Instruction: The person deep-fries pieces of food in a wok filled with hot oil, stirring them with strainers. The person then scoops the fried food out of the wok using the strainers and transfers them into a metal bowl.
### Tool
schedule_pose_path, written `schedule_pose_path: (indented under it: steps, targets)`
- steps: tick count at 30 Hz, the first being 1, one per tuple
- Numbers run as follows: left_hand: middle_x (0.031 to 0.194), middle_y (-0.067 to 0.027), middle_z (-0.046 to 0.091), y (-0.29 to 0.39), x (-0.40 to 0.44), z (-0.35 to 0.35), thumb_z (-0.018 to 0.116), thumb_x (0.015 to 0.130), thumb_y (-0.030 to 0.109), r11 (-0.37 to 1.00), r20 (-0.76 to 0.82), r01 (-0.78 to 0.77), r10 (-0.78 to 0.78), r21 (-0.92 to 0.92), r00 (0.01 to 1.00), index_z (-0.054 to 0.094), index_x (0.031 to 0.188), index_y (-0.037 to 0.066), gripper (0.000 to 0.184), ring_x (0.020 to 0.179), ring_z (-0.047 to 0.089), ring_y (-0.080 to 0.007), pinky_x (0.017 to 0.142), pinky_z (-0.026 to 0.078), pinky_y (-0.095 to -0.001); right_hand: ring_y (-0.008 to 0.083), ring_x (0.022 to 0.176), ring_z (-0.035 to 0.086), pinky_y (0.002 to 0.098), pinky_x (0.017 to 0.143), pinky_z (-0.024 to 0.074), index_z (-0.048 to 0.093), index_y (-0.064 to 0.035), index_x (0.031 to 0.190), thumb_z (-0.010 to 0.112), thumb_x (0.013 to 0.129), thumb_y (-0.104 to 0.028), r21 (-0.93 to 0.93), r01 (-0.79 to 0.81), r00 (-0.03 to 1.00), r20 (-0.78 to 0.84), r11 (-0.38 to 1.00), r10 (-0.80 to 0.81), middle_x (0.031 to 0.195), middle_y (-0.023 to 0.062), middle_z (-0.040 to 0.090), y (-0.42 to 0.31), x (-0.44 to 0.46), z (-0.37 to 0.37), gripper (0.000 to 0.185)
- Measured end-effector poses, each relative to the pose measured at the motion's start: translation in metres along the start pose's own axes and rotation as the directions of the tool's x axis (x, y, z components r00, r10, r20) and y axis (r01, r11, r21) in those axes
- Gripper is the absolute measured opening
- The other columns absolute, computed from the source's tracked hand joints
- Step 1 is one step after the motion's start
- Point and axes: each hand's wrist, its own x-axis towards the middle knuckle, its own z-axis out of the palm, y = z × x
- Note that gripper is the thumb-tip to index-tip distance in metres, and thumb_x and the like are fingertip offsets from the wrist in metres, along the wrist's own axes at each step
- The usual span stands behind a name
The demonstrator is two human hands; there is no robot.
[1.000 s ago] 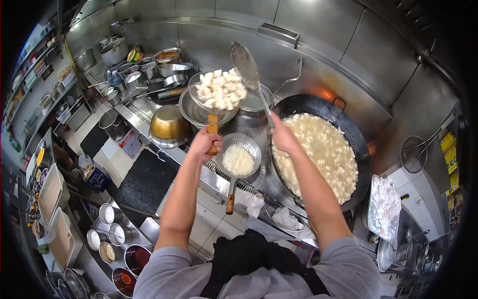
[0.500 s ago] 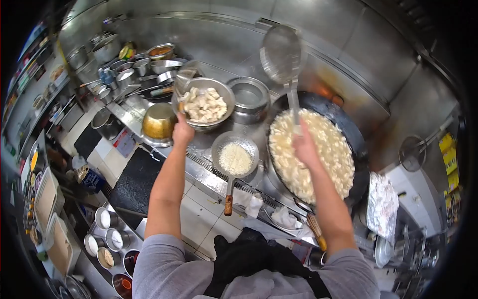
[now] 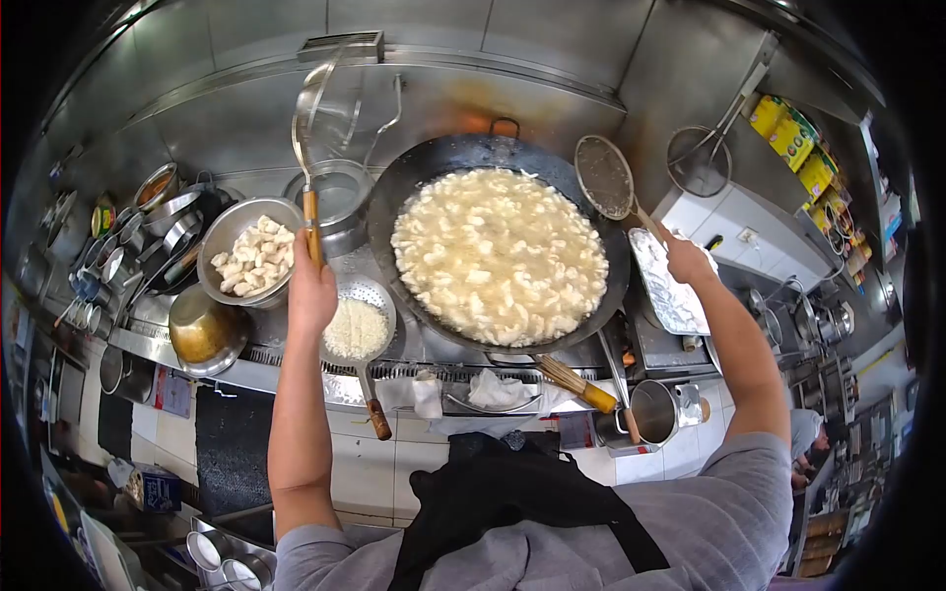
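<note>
My left hand is closed around the wooden handle of a metal strainer, raised upright; its head is blurred and edge-on. This hand is between a steel bowl of pale chunks and the big black wok. Pale pieces crowd the cloudy liquid in the wok. My right hand grips the handle of a round mesh skimmer, whose head is at the wok's right rim. Beneath my left hand, a perforated ladle holds white grains.
Behind the left hand stands a steel pot. An upturned brassy bowl is at the left. A foil-covered tray lies right of the wok. A bamboo brush and a small pot sit along the front edge.
The view has turned right. My right hand has carried the skimmer from above the wok to its right side. My left hand has lifted the strainer upright, away from the bowl of chunks.
</note>
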Motion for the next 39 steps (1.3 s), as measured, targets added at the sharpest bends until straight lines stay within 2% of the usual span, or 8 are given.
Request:
schedule_pose_path:
  steps: [5, 9, 15, 17, 19, 22, 27, 39]
  targets:
    - [0.109, -0.0332, 0.059, 0.031, -0.010, 0.043, 0.047, 0.085, 0.000, 1.000, 0.137, -0.025, 0.022, 0.017, 0.990, 0.019, 0.147, 0.008, 0.069, 0.100, 0.058, -0.0490, 0.085, 0.046, -0.0517, 0.0342, 0.087, 0.068, 0.0446, 0.073, 0.0540, 0.019, -0.0218, 0.152, 0.048, 0.081, 0.002, -0.145, 0.107, 0.988, 0.129, 0.984, -0.089, 0.101, 0.0233, 0.066, 0.013, -0.002, -0.012, 0.080]
    - [0.108, -0.0331, 0.060, 0.032, -0.009, 0.071, 0.047, 0.083, -0.002, 0.995, 0.197, -0.019, 0.000, 0.094, 0.980, 0.018, 0.147, 0.005, 0.071, 0.098, 0.059, -0.0488, 0.084, 0.046, -0.0526, 0.0210, 0.050, 0.059, 0.0386, 0.045, 0.0474, 0.020, -0.0235, 0.152, 0.047, 0.084, -0.001, 0.117, 0.014, 0.860, 0.506, 0.993, -0.072, 0.082, 0.0191, 0.065, 0.032, 0.002, -0.042, 0.077]
    - [0.107, -0.0343, 0.060, 0.021, -0.006, 0.112, 0.046, 0.081, 0.000, 0.942, 0.278, 0.071, -0.167, 0.327, 0.946, 0.016, 0.148, 0.003, 0.073, 0.100, 0.059, -0.0483, 0.086, 0.046, -0.0514, 0.0079, 0.043, 0.030, 0.0263, 0.040, 0.0307, 0.026, -0.0304, 0.150, 0.046, 0.096, -0.010, 0.498, -0.375, 0.529, 0.808, 0.781, -0.261, 0.062, 0.0011, 0.044, 0.066, 0.036, -0.005, 0.061]
    - [0.108, -0.0358, 0.060, 0.025, -0.006, 0.130, 0.046, 0.082, 0.001, 0.922, 0.343, 0.173, -0.296, 0.346, 0.892, 0.013, 0.148, 0.001, 0.073, 0.105, 0.058, -0.0480, 0.090, 0.044, -0.0504, 0.0058, 0.043, 0.026, 0.0229, 0.039, 0.0252, 0.032, -0.0277, 0.146, 0.046, 0.097, -0.011, 0.663, -0.383, 0.522, 0.730, 0.643, -0.442, 0.057, -0.0036, 0.032, 0.046, 0.057, 0.056, 0.054]
    - [0.093, -0.0326, 0.063, 0.018, -0.008, 0.151, 0.039, 0.082, -0.001, 0.934, 0.275, 0.110, -0.211, 0.340, 0.938, 0.015, 0.147, 0.002, 0.070, 0.084, 0.064, -0.0439, 0.071, 0.049, -0.0507, 0.0053, 0.041, 0.023, 0.0234, 0.037, 0.0218, 0.040, -0.0237, 0.136, 0.045, 0.099, -0.015, 0.728, -0.478, 0.457, 0.684, 0.492, -0.568, 0.056, -0.0042, 0.029, 0.008, 0.072, 0.096, 0.038]
    - [0.072, -0.0153, 0.054, 0.064, -0.003, 0.162, 0.034, 0.085, -0.003, 0.859, 0.471, 0.460, -0.509, 0.224, 0.721, 0.011, 0.146, 0.004, 0.066, 0.049, 0.050, -0.0188, 0.036, 0.035, -0.0345, 0.0053, 0.038, 0.021, 0.0235, 0.034, 0.0203, 0.043, -0.0165, 0.117, 0.045, 0.100, -0.014, 0.820, -0.518, 0.521, 0.529, 0.244, -0.670, 0.054, -0.0043, 0.029, -0.051, 0.079, 0.132, 0.018]
    - [0.071, -0.0146, 0.050, 0.062, -0.002, 0.209, 0.041, 0.081, -0.008, 0.712, 0.528, 0.700, -0.575, -0.054, 0.625, 0.028, 0.129, 0.004, 0.051, 0.050, 0.049, -0.0202, 0.039, 0.038, -0.0352, 0.0060, 0.045, 0.030, 0.0215, 0.037, 0.0250, 0.043, -0.0141, 0.122, 0.045, 0.099, -0.010, 0.843, -0.526, 0.667, 0.323, -0.117, -0.672, 0.065, -0.0035, 0.036, -0.119, 0.085, 0.155, 0.024]
    - [0.073, -0.0069, 0.046, 0.112, -0.075, 0.262, 0.046, 0.082, -0.011, 0.075, 0.703, 0.805, -0.443, -0.589, 0.556, 0.036, 0.106, 0.010, 0.032, 0.053, 0.041, -0.0097, 0.047, 0.039, -0.0265, 0.0085, 0.051, 0.034, 0.0238, 0.040, 0.0276, 0.025, -0.0115, 0.147, 0.043, 0.099, -0.007, 0.932, -0.343, 0.723, 0.185, -0.113, -0.666, 0.070, -0.0003, 0.038, -0.078, 0.050, 0.140, 0.051]
